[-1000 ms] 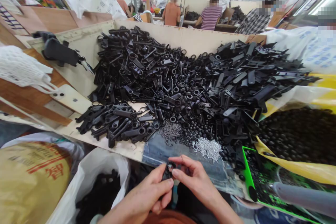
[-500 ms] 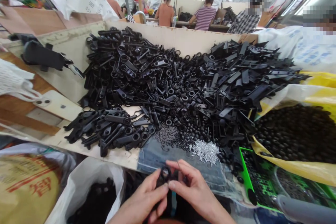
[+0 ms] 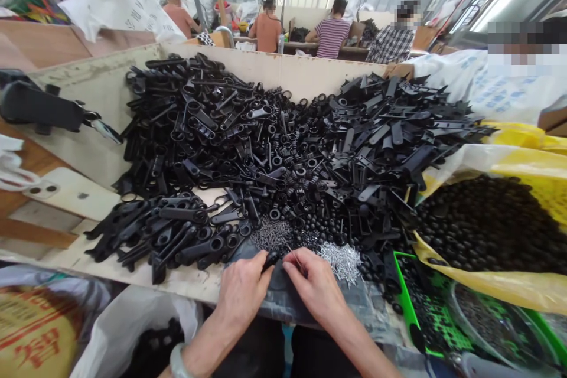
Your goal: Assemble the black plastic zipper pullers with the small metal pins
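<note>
My left hand pinches a small black plastic part at the near edge of the wooden table. My right hand is closed beside it, holding a thin metal pin between thumb and forefinger. Both hands rest just in front of a heap of small dark screws and a heap of silver pins. Behind them lies a large pile of black plastic levers and rings.
A yellow bag of small black round parts sits at the right, with a green tray below it. A white bag of black parts hangs below the table's left. A white phone lies left. Several people work at the back.
Both hands have moved forward and up from my lap to the table's near edge, close to the screws and pins. The camera tilted so the table appears lower.
</note>
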### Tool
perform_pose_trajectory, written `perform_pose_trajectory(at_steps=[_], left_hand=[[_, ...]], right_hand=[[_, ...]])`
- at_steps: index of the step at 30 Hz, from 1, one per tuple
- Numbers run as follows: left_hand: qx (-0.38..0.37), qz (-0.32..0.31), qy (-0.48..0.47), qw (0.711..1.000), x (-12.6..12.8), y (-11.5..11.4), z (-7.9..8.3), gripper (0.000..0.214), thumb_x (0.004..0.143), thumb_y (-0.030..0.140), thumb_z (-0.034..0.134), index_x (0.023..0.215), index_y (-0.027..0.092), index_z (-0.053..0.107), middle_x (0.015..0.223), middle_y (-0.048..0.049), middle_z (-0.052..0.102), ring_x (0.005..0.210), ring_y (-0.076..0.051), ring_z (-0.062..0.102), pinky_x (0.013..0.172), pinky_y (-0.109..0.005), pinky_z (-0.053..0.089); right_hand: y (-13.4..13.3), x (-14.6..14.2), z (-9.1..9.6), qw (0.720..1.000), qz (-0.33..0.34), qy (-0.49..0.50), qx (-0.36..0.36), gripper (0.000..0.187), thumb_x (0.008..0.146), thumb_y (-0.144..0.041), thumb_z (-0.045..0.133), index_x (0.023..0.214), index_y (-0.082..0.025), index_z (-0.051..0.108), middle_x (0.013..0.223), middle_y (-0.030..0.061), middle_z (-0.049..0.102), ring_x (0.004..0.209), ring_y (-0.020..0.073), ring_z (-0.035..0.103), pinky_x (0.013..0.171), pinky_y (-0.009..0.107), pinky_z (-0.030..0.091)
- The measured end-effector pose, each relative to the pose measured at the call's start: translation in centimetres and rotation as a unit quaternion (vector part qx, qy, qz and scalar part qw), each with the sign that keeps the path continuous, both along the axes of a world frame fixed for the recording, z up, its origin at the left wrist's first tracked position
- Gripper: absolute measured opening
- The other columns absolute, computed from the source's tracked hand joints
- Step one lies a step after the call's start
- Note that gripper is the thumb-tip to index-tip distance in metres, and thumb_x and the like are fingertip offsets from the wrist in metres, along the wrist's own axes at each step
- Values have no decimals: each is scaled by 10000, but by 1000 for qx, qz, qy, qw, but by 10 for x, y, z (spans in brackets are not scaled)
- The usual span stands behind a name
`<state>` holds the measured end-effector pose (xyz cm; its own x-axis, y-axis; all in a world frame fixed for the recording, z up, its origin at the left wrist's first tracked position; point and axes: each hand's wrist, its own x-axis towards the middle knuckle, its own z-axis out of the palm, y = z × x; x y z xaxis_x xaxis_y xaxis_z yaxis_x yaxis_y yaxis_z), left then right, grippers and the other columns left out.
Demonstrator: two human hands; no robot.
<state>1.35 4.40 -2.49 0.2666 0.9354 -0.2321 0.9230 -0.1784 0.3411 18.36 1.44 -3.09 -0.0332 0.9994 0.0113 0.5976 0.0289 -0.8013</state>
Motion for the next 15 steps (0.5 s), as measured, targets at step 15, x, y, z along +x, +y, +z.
perform_pose_trajectory(at_steps=[15], left_hand=[[-63,25,-137,988,-10,17,13,146,815,204,594,866,237,727,775,-63,753,809,-276,696,721,-324,406]], right_hand=[[11,-6,-5,994,2,104,-18,141,835,-176,641,717,-222,703,780,3,612,706,162,544,685,279,388]])
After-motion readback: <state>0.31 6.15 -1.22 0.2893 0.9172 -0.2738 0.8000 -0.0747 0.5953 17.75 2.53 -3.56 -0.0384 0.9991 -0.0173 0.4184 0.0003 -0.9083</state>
